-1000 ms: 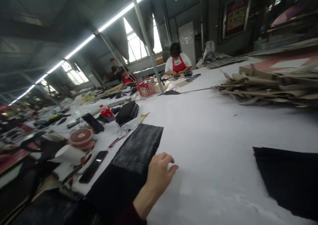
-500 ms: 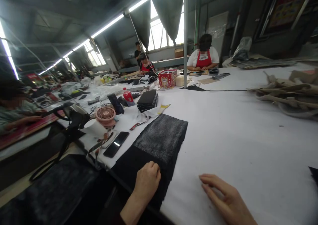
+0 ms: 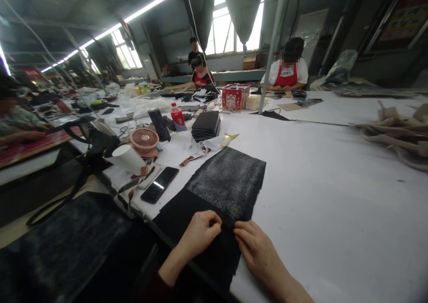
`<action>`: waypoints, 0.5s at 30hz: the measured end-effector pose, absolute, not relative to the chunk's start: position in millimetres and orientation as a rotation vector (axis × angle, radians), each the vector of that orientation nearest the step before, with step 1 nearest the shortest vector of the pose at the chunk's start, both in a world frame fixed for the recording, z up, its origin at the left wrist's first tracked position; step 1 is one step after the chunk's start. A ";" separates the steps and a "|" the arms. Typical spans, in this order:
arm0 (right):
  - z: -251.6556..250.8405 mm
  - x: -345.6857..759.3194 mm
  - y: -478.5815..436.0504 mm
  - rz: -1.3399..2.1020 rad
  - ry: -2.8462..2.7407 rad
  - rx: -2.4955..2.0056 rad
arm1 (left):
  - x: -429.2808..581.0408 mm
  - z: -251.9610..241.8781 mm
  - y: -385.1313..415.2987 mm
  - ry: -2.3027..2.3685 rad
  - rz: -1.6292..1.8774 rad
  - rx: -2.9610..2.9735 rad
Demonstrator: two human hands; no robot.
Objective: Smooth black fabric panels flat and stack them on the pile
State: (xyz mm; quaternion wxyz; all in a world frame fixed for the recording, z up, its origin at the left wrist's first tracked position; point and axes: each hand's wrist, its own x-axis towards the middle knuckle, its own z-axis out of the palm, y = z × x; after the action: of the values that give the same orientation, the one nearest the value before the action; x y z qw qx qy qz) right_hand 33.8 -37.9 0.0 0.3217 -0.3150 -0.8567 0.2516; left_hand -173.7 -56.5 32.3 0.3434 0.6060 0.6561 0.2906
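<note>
A long piece of black fuzzy fabric point(image 3: 227, 182) lies on the white table point(image 3: 327, 196), its near end hanging over the table's front edge. My left hand point(image 3: 199, 231) rests on the fabric's near part with its fingers curled into a pinch on the cloth. Just to its right, my right hand point(image 3: 256, 249) also touches the fabric, fingertips pressed together at the same spot. Both hands meet over a fold or edge of the black cloth.
Left of the fabric lie a black phone point(image 3: 159, 184), a white paper cup point(image 3: 126, 158), a pink small fan point(image 3: 144, 139), a red bottle point(image 3: 177, 115) and a stack of black pieces point(image 3: 205, 123). Beige bags point(image 3: 397, 131) pile at the right. People in red aprons point(image 3: 287, 71) sit at the far end.
The view swung left and down. My left hand closed on the black fabric, and my right hand moved in from the right to join it on the cloth.
</note>
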 end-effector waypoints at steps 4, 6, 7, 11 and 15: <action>-3.3 32.9 -40.1 0.607 -2.233 -0.817 | -193.8 26.0 -52.9 1.502 0.869 1.219; -3.0 31.3 -41.4 0.591 -2.193 -0.818 | -198.7 26.0 -51.9 1.443 0.889 1.149; -2.5 29.9 -42.0 0.583 -2.171 -0.818 | -199.1 26.7 -51.6 1.429 0.890 1.131; -0.8 20.8 -43.8 0.481 -2.176 -0.852 | -194.5 29.9 -51.8 1.391 0.906 1.089; -3.0 11.3 -45.2 0.356 -2.232 -0.937 | -214.6 28.4 -60.7 1.235 1.131 0.814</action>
State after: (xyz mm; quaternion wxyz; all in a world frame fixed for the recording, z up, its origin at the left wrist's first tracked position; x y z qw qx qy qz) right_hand 11.3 -45.2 -3.0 0.3406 -0.3600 -0.8577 0.1370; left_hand -214.6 -60.7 28.4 0.5972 0.3506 0.5320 0.4872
